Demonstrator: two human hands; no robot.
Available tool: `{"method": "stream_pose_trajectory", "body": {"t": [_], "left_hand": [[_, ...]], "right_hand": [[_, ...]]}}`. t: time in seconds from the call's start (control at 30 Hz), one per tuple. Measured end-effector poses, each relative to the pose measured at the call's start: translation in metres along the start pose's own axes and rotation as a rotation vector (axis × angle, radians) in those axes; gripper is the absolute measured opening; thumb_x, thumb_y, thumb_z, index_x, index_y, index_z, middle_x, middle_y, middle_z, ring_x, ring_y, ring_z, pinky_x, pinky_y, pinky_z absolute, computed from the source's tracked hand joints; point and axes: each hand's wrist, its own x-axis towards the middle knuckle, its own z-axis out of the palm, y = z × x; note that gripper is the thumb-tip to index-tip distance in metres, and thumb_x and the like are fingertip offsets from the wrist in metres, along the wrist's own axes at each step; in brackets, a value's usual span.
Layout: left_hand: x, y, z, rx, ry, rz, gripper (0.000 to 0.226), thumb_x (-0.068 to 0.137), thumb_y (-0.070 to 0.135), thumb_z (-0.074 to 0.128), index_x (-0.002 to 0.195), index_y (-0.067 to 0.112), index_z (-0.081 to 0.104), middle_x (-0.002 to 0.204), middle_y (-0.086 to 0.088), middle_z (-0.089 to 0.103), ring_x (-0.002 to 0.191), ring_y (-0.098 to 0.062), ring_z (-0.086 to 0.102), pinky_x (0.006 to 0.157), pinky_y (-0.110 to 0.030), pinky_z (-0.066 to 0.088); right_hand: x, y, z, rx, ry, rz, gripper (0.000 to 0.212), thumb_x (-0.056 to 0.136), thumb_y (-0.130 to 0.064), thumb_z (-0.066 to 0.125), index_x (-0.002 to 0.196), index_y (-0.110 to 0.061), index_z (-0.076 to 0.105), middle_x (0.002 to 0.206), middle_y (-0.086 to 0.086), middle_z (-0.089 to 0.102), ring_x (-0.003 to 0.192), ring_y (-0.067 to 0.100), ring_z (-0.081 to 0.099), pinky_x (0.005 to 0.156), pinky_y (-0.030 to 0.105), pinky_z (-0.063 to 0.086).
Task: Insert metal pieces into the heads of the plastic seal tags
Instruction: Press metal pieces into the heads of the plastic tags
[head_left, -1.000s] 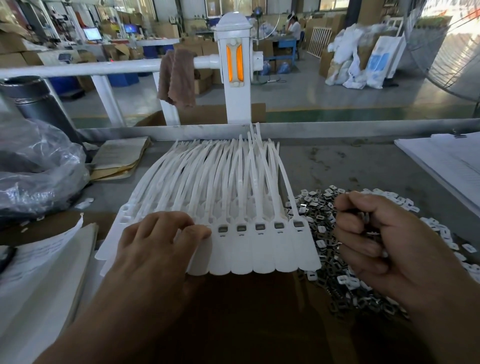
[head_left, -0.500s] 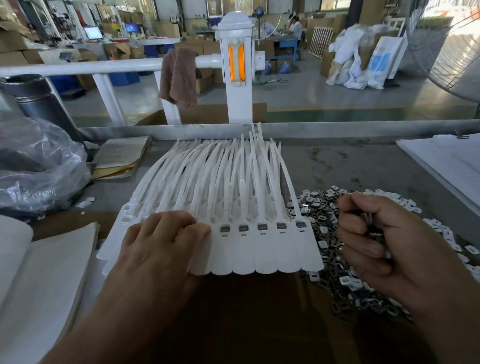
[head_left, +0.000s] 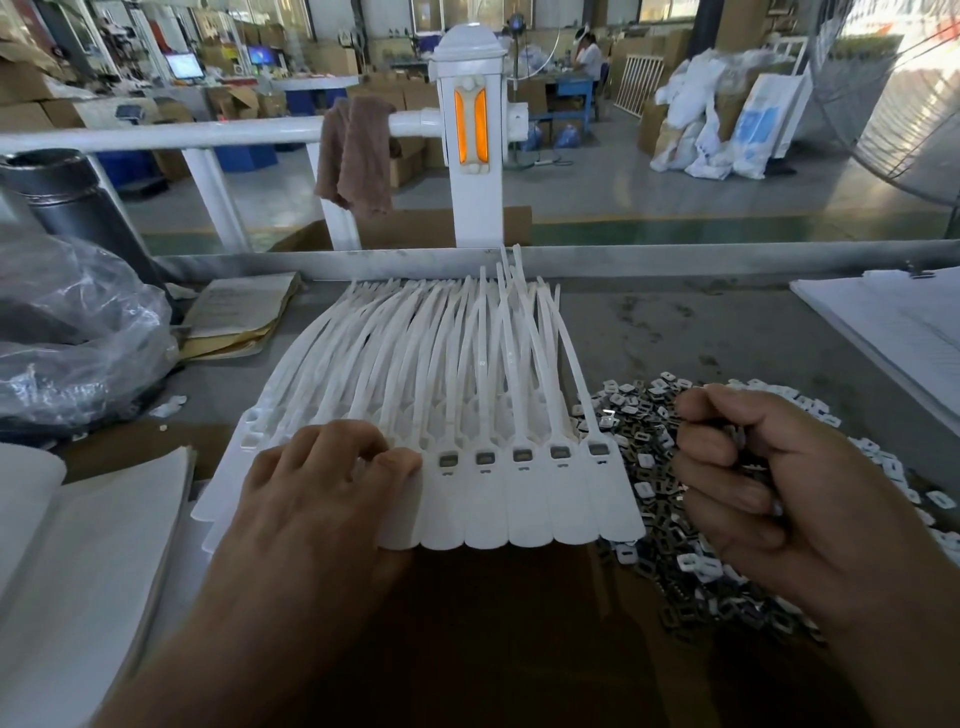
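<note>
bright daylight behind, dim shadowed foreground, wide-angle edge bending, soft focus

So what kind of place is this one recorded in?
Most likely a factory or workshop assembly bench: a fanned row of white plastic seal tags lies beside a heap of small metal pieces, with stacked cardboard boxes and filled sacks across the open floor behind.

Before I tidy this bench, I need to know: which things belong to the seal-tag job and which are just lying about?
Job: seal tags, under the left hand; metal pieces, some gripped by the right hand.
Lying about: plastic bag, booklet, brown cloth, paper stack, steel flask.
</note>
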Motion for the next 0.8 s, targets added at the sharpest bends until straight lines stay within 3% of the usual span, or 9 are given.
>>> {"method": "stream_pose_trajectory", "body": {"t": [0.1, 0.17, 0.27, 0.37, 0.43, 0.57, 0.67, 0.8], "left_hand": [[-0.004, -0.003, -0.003, -0.018, -0.025, 0.002, 0.068, 0.052, 0.046, 0.086, 0.113, 0.025, 0.066, 0.109, 0.003, 0.062, 0.102, -0.024, 0.062, 0.085, -0.047, 0.047], [-0.008, -0.007, -0.01, -0.083, -0.049, 0.02, 0.076, 0.058, 0.061, 0.068, 0.125, 0.029, 0.056, 0.122, 0.009, 0.057, 0.115, -0.017, 0.054, 0.094, -0.044, 0.037], [-0.01, -0.005, -0.024, -0.32, -0.063, -0.031, 0.084, 0.057, 0.071, 0.047, 0.135, 0.046, 0.03, 0.132, 0.031, 0.032, 0.128, -0.003, 0.034, 0.103, -0.038, 0.029], [-0.005, 0.014, -0.035, -0.481, 0.087, -0.049, 0.072, 0.064, 0.073, 0.048, 0.13, 0.051, 0.032, 0.127, 0.042, 0.029, 0.113, 0.01, 0.038, 0.085, -0.02, 0.039], [0.005, 0.037, -0.039, -0.508, 0.165, -0.016, 0.059, 0.074, 0.07, 0.044, 0.128, 0.047, 0.039, 0.124, 0.037, 0.033, 0.106, 0.012, 0.041, 0.079, -0.015, 0.04], [0.032, 0.087, -0.031, -0.541, 0.176, 0.139, 0.04, 0.085, 0.059, 0.044, 0.119, 0.039, 0.051, 0.124, 0.02, 0.044, 0.114, 0.001, 0.042, 0.096, -0.032, 0.046], [0.05, 0.112, -0.023, -0.559, 0.176, 0.173, 0.026, 0.088, 0.049, 0.052, 0.109, 0.035, 0.06, 0.122, 0.013, 0.049, 0.115, -0.007, 0.044, 0.097, -0.038, 0.042], [0.063, 0.128, -0.016, -0.519, 0.191, 0.148, 0.027, 0.088, 0.041, 0.057, 0.111, 0.028, 0.064, 0.129, 0.003, 0.048, 0.121, -0.016, 0.043, 0.1, -0.037, 0.038]], "right_hand": [[0.003, -0.001, -0.002, 0.199, -0.008, 0.038, 0.017, 0.085, -0.021, 0.054, 0.077, -0.008, 0.062, 0.06, -0.003, 0.042, 0.035, 0.003, 0.03, 0.025, 0.015, 0.02], [0.006, -0.003, -0.002, 0.338, 0.023, 0.048, 0.01, 0.077, -0.017, 0.061, 0.076, -0.008, 0.059, 0.061, -0.002, 0.046, 0.038, 0.004, 0.035, 0.027, 0.014, 0.025], [0.008, -0.004, 0.002, 0.487, 0.118, 0.024, 0.018, 0.064, -0.013, 0.069, 0.075, -0.002, 0.06, 0.071, 0.007, 0.058, 0.046, 0.008, 0.052, 0.035, 0.016, 0.04], [0.006, -0.006, 0.008, 0.515, 0.209, -0.013, 0.031, 0.074, -0.02, 0.062, 0.091, 0.005, 0.063, 0.091, 0.02, 0.07, 0.069, 0.027, 0.073, 0.051, 0.026, 0.057], [0.004, -0.007, 0.01, 0.521, 0.221, -0.03, 0.041, 0.082, -0.025, 0.06, 0.1, 0.012, 0.061, 0.1, 0.029, 0.071, 0.082, 0.038, 0.074, 0.055, 0.035, 0.06], [-0.003, -0.007, 0.014, 0.509, 0.162, -0.028, 0.056, 0.099, -0.036, 0.051, 0.109, 0.019, 0.06, 0.104, 0.037, 0.068, 0.088, 0.048, 0.071, 0.059, 0.045, 0.061], [-0.006, -0.008, 0.014, 0.468, 0.136, -0.014, 0.059, 0.093, -0.04, 0.053, 0.102, 0.016, 0.067, 0.105, 0.033, 0.069, 0.087, 0.044, 0.072, 0.061, 0.048, 0.062], [-0.007, -0.011, 0.011, 0.448, 0.164, 0.0, 0.061, 0.091, -0.046, 0.053, 0.103, 0.012, 0.068, 0.106, 0.03, 0.071, 0.087, 0.039, 0.073, 0.071, 0.051, 0.058]]}}
